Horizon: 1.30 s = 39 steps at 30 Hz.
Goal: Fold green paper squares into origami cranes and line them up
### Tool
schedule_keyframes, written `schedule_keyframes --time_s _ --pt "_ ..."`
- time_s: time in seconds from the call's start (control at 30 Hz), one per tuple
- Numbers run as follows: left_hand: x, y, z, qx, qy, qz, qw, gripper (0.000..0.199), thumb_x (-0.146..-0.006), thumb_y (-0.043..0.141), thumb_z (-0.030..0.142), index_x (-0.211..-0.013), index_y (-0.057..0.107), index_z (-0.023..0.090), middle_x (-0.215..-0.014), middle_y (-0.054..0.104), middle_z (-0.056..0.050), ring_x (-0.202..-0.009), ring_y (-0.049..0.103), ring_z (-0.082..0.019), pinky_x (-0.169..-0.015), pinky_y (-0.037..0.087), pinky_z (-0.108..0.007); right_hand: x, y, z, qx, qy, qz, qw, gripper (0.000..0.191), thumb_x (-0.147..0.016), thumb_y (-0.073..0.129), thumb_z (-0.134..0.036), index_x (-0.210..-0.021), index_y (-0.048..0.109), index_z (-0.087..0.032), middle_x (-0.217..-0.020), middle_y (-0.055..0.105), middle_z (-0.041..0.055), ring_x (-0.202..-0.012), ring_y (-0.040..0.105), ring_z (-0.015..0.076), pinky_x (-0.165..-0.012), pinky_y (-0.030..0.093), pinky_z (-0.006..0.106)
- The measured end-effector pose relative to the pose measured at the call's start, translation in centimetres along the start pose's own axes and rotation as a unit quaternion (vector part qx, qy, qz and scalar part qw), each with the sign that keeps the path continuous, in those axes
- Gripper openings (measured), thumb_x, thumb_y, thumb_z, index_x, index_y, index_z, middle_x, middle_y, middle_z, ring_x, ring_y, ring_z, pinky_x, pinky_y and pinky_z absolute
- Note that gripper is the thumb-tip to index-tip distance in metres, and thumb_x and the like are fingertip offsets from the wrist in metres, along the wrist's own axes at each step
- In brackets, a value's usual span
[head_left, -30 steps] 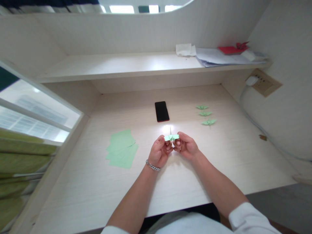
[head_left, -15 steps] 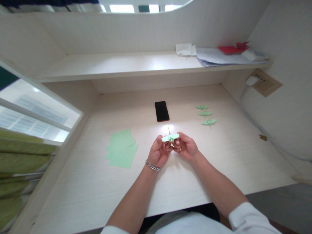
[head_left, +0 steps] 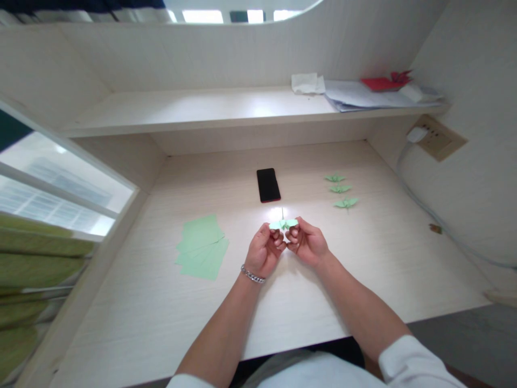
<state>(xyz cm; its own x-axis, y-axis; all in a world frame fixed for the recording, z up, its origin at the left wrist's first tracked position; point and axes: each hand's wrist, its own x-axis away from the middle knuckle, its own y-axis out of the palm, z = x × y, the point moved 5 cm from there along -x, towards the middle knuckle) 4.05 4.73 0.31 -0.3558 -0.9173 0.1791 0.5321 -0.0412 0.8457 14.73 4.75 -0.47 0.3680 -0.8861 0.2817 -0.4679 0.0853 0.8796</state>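
Observation:
A green paper crane [head_left: 283, 224] is held by its two wings above the desk, its thin tip pointing away from me. My left hand [head_left: 264, 250] pinches the left wing between thumb and fingers; a silver chain bracelet circles that wrist. The right wing is gripped by my right hand [head_left: 307, 242], thumb on top. Both hands' fingertips nearly meet beneath the crane. Three more green cranes lie in a column to the right, the nearest one [head_left: 346, 203] at the front. Fanned green paper sheets [head_left: 204, 245] lie left of my hands.
A black phone [head_left: 268, 185] lies just beyond my hands. Papers [head_left: 355, 94], a red sheet and a red folded piece [head_left: 400, 77] sit on the shelf [head_left: 181, 108]. On the right, a cable [head_left: 420, 202] runs from the wall socket [head_left: 440, 139].
The crane in my hands has tilted slightly and risen a little, its wings now more level. The desk items have not moved.

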Motion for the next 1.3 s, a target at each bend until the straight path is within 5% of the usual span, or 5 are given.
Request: schedule_keyframes --time_s 1.3 --pt "0.04 0.19 -0.17 0.014 -0.068 -0.019 0.997 0.03 -0.088 0.056 0.036 -0.069 0.054 0.013 -0.062 0.046 0.0 -0.054 0.042 -0.008 -0.048 0.035 -0.021 0.04 -0.05 -0.32 0.01 -0.006 -0.006 1.0 0.024 -0.088 0.057 -0.033 -0.07 0.06 -0.016 -0.059 0.058 0.0004 -0.052 0.051 0.011 -0.047 0.041 0.021"
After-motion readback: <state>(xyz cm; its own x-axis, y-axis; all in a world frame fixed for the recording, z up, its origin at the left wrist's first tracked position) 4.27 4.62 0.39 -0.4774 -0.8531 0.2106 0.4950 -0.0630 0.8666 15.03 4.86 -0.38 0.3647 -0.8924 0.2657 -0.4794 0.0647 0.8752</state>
